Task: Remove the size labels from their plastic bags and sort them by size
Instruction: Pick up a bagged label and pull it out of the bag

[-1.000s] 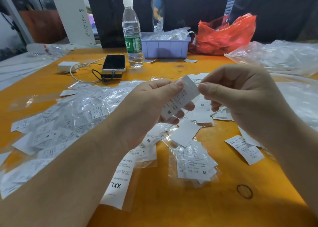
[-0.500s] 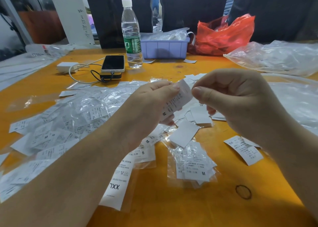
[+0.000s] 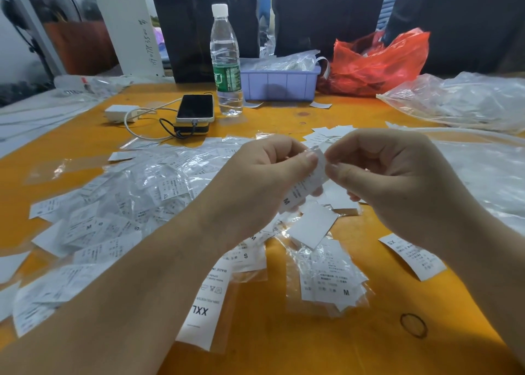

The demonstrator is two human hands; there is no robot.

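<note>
- Orange surface [image 3: 284, 346] carries everything; we're working over its middle.
- Left of centre: big heap of bagged labels [image 3: 119, 204], still in plastic, mixed sizes (M, XL, S readable). Most of the job looks undone.
- Clear bags piled far right [image 3: 468, 101]; contents we can't tell.
- Near edge: M bag [image 3: 332, 286] between our forearms, XXL label [image 3: 203, 309] in its sleeve partly under the left arm, SX label [image 3: 412, 255] by the right wrist. Loose white labels [image 3: 329, 136] sit behind the hands; whether they're a sorted pile, can't say.
- Left hand [image 3: 255, 187]: closed on the M label [image 3: 304, 187], thumb and forefinger pinching its upper end, held above the surface at centre.
- Right hand [image 3: 397, 181]: fingers curled, thumb and forefinger pinching at that same upper end. Clear plastic glints there; we judge it's the bag mouth, not certain.
- Label orientation: long axis runs diagonal, top end up-right at the fingertips, bottom end with the "M" down-left toward the left palm. Printed face toward us.
- Step in hand, our read: getting this M label free of its bag.
- Next move calls for: separate film from label at the pinch, right hand draws one off along the long axis while left anchors the other, then drop the label with the other M's. Thin film, so small grip, straight pull.
</note>
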